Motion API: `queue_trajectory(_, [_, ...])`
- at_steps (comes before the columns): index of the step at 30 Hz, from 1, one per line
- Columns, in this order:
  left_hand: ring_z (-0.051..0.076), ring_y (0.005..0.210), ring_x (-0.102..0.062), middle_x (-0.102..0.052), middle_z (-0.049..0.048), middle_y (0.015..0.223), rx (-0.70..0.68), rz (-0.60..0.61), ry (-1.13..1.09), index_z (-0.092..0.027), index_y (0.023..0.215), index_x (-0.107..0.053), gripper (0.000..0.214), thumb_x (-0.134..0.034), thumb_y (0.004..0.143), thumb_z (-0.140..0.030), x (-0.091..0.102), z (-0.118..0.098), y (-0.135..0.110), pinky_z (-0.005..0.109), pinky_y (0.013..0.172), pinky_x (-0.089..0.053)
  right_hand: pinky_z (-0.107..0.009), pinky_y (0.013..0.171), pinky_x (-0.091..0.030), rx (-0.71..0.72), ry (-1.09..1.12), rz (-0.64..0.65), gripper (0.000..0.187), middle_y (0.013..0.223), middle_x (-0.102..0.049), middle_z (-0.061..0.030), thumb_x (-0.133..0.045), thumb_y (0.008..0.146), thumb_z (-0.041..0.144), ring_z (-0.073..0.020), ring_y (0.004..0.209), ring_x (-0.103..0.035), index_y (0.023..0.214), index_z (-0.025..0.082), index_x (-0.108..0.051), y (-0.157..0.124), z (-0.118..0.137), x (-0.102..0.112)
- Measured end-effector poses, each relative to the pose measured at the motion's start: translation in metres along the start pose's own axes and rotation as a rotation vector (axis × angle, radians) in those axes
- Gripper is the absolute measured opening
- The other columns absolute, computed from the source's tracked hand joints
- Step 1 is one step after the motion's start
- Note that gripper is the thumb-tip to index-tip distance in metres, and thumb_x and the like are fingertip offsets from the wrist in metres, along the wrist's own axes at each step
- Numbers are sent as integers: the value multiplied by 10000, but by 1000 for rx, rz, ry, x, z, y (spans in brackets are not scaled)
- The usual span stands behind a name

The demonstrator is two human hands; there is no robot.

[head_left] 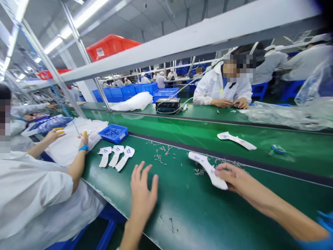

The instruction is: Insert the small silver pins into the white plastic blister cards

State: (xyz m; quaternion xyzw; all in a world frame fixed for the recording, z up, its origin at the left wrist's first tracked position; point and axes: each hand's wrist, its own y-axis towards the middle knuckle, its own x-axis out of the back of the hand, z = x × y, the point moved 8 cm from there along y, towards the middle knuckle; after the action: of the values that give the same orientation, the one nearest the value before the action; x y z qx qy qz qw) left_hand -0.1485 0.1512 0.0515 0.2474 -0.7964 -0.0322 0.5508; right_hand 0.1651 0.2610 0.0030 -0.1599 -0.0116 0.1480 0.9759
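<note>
My right hand rests on the green belt with its fingers closed on the handle end of a white thermometer-shaped plastic shell. My left hand lies flat on the belt near the front edge, fingers spread, holding nothing. Small loose screws are scattered on the belt between my hands and beyond. Three more white shells lie side by side to the left. Another white shell lies on the farther belt.
A blue tray of small parts stands left of centre. A co-worker's arms reach over white bags at left. Another person in white sits across the line beside a black device. Clear plastic bags lie at right.
</note>
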Motion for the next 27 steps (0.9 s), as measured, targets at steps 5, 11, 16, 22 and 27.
queue_trajectory(5, [445, 1449, -241, -392, 210, 1529, 281, -96, 191, -111, 1407, -503, 577, -456, 947, -456, 28, 108, 95, 620, 1136, -243, -315, 738, -611, 174, -116, -275, 143, 783, -724, -89, -731, 765, 308, -216, 767, -702, 794, 213, -628, 99, 60, 42])
queue_trajectory(11, [505, 1425, -271, -425, 187, 1524, 379, -8, 261, -173, 1417, -511, 817, -543, 782, -686, 27, 162, 132, 644, 1126, -215, -460, 919, -535, 369, -376, -425, 125, 886, -760, -112, -619, 773, 259, -304, 949, -697, 818, 200, -720, 114, 93, 73])
queue_trajectory(16, [486, 1467, -161, -312, 141, 1599, 328, 96, 290, -193, 1461, -457, 825, -409, 828, -720, 0, 156, 115, 607, 1158, -153, -408, 950, -491, 407, -673, -310, 212, 1003, -772, -61, -606, 810, 325, -292, 979, -684, 913, 249, -775, 38, 60, 101])
queue_trajectory(22, [488, 1459, -161, -275, 134, 1609, 220, 92, 301, -183, 1476, -432, 838, -314, 858, -737, -16, 97, 47, 597, 1161, -158, -415, 820, -530, 439, -978, -286, 355, 1132, -722, -98, -471, 935, 404, -276, 945, -672, 1133, 232, -709, -57, 17, 124])
queue_trajectory(27, [491, 1453, -181, -322, 141, 1583, 180, 94, 297, -185, 1458, -470, 788, -402, 863, -698, -26, 37, -10, 607, 1153, -186, -456, 943, -494, 522, -1035, -240, 332, 1124, -689, -88, -507, 936, 437, -272, 1029, -630, 1146, 258, -691, -73, -3, 110])
